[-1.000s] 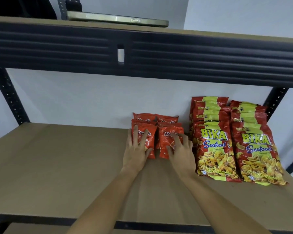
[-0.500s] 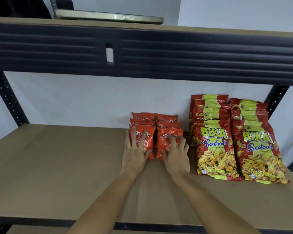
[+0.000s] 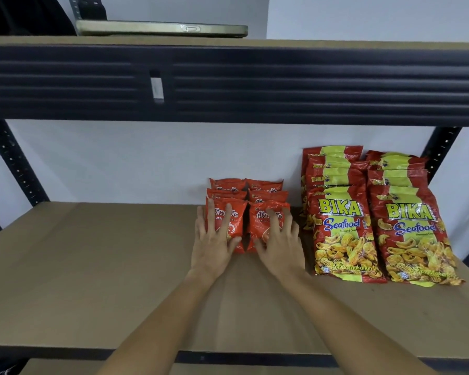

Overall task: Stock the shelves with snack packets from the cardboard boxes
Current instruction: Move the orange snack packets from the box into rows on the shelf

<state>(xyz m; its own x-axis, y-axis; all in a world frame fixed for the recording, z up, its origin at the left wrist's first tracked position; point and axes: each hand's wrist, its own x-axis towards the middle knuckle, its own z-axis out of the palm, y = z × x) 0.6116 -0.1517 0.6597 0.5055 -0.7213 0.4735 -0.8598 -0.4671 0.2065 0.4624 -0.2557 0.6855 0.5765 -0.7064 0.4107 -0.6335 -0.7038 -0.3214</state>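
- The left hand (image 3: 214, 247) lies flat with fingers spread on the front-left small red packet (image 3: 228, 226); nothing is pinched, which reads as pressing or nudging it into line.
- The right hand (image 3: 278, 246) rests the same way, fingers spread and slightly bent, on the front-right small red packet (image 3: 263, 226), so both columns can be squared together.
- These small packets sit in two touching columns on the shelf (image 3: 92, 266), overlapping back toward the wall, probably so the front labels face outward.
- Just beside them to the right stand the Bika Seafood bags (image 3: 344, 231), also in two overlapped rows, kept apart by type.
- The left of the shelf board is bare, so stocking seems partly done.
- No cardboard boxes are in view.
- A flat gold-edged device (image 3: 160, 29) lies on the upper shelf (image 3: 363, 44).
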